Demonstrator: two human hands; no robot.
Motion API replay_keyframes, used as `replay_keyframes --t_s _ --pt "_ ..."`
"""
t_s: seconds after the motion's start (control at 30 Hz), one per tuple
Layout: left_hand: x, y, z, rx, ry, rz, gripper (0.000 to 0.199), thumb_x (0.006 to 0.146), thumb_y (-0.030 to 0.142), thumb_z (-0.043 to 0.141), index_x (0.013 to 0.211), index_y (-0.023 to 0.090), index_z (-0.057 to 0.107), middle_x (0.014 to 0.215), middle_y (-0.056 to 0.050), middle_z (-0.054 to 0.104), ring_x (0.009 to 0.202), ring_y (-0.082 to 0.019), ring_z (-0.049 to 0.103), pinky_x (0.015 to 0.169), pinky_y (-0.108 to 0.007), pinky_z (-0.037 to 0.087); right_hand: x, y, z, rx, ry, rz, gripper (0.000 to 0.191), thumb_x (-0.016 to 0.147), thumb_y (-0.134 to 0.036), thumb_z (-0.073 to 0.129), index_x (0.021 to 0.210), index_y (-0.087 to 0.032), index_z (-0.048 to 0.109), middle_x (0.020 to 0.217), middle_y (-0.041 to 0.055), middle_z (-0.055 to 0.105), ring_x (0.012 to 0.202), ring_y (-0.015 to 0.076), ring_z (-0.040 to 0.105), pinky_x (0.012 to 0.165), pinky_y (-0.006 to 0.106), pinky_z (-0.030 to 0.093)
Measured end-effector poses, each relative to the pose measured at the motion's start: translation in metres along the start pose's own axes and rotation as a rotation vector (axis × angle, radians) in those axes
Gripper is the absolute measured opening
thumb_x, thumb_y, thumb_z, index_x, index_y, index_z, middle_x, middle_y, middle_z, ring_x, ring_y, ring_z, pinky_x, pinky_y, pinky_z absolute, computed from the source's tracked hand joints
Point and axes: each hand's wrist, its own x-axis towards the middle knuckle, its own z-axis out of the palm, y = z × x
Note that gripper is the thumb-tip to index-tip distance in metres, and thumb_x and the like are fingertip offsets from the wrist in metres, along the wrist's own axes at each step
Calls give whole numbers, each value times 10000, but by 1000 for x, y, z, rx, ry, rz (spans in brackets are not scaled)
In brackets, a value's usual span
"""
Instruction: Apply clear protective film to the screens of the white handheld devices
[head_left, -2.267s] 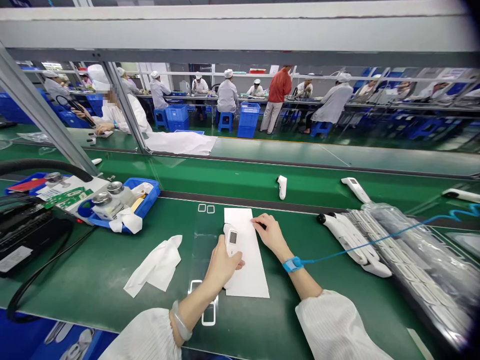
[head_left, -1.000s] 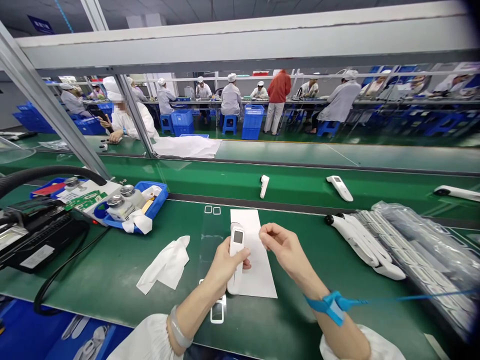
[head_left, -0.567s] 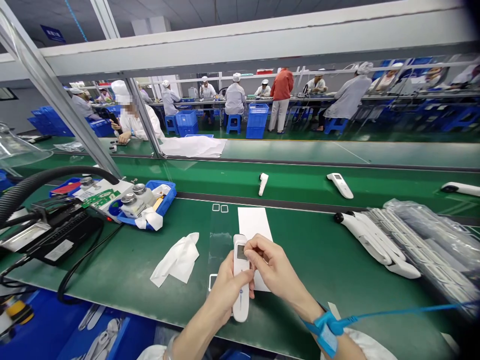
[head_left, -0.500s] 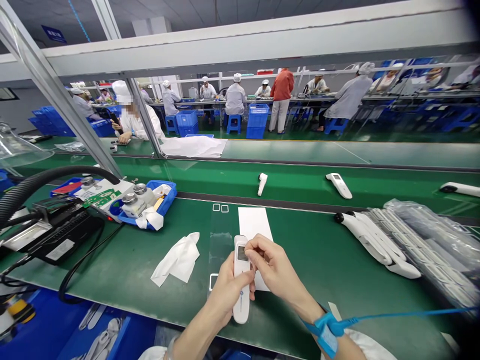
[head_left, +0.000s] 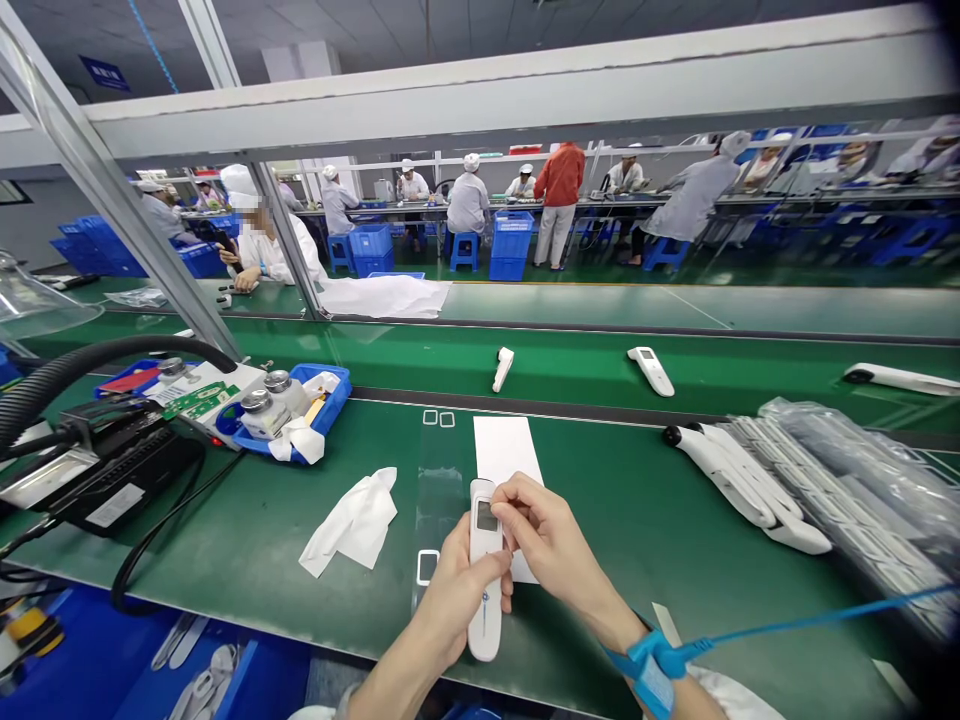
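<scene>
My left hand (head_left: 454, 590) is wrapped round the body of a white handheld infrared thermometer (head_left: 486, 630), its grey display facing up. My right hand (head_left: 551, 540) has thumb and forefinger pinched at the display's upper right edge; whatever lies between the fingertips is too small to make out. Under the hands is a white sheet of paper (head_left: 506, 445). Just left of it lies a clear film strip (head_left: 441, 475) with white square frames on it. A crumpled white cloth or tissue (head_left: 352, 520) rests further left.
A blue tray (head_left: 330, 405) with metal-capped jars sits at left, beside black equipment (head_left: 142, 470). More thermometers (head_left: 739, 475) lie at right near plastic-wrapped trays (head_left: 847, 500). Others (head_left: 651, 370) ride the green belt (head_left: 570, 365). A blue cord runs from my right wrist strap (head_left: 652, 665).
The thermometers on the belt have shifted left. Both hands keep their hold, with the thermometer slightly lower in view.
</scene>
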Motion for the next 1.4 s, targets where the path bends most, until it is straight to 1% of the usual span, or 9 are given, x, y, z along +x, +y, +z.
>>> replay_keyframes --t_s 0.2,0.4,0.53,0.73,0.97,1.07,1.2,1.3,1.4 --pt "1 -4 0 -37 8 -4 334 736 262 589 1036 169 478 720 26 499 549 -57 481 505 -194 428 -1 1 0 3 7 12 229 913 -324 476 774 -149 524 778 2 497 571 42 501 546 170 424" --pt "2 -7 -2 -49 17 -15 325 743 286 588 1028 165 489 723 18 514 543 -59 493 512 -198 434 -2 1 0 16 2 26 230 911 -329 475 777 -147 520 782 1 495 568 44 503 543 171 431" --pt "1 -6 -2 -74 14 -3 286 752 312 582 986 171 496 775 17 511 552 -55 498 503 -196 438 -2 0 1 21 -8 29 233 914 -328 471 772 -148 513 765 -6 487 552 40 492 537 172 427" --pt "-2 -3 -2 -42 9 -34 295 760 322 577 996 170 487 685 23 495 547 -65 489 515 -197 435 -2 -4 1 36 -7 29 230 911 -326 480 766 -151 510 770 -4 483 552 40 492 534 177 422" --pt "-2 -3 -1 -48 14 -29 302 751 329 584 987 172 483 730 20 499 554 -59 485 508 -197 431 -2 -4 2 52 6 33 229 905 -325 483 759 -151 507 751 -6 476 532 41 484 520 177 422" --pt "-2 -2 -1 -44 18 -39 300 756 334 577 988 172 478 699 21 493 557 -65 488 511 -196 428 -2 -5 2 57 0 33 226 906 -319 480 756 -151 504 749 -9 471 528 39 480 520 176 421" --pt "-3 -3 -2 -47 25 -74 328 796 401 536 1025 175 471 645 20 491 548 -73 488 530 -199 429 -2 -4 1 49 -12 25 237 914 -331 470 765 -150 503 755 -9 474 527 38 483 528 180 422" --pt "-2 -3 -2 -62 21 -63 375 823 467 501 1061 179 465 644 19 496 535 -72 486 532 -199 425 -2 0 1 32 -22 21 248 921 -347 463 775 -151 508 772 -6 478 538 40 497 540 183 431" --pt "-1 -4 -2 -52 22 -49 399 829 489 490 1067 170 460 630 20 493 522 -73 483 521 -196 420 -2 4 2 -11 -16 10 257 926 -356 460 780 -151 516 790 1 485 551 42 507 554 189 437"
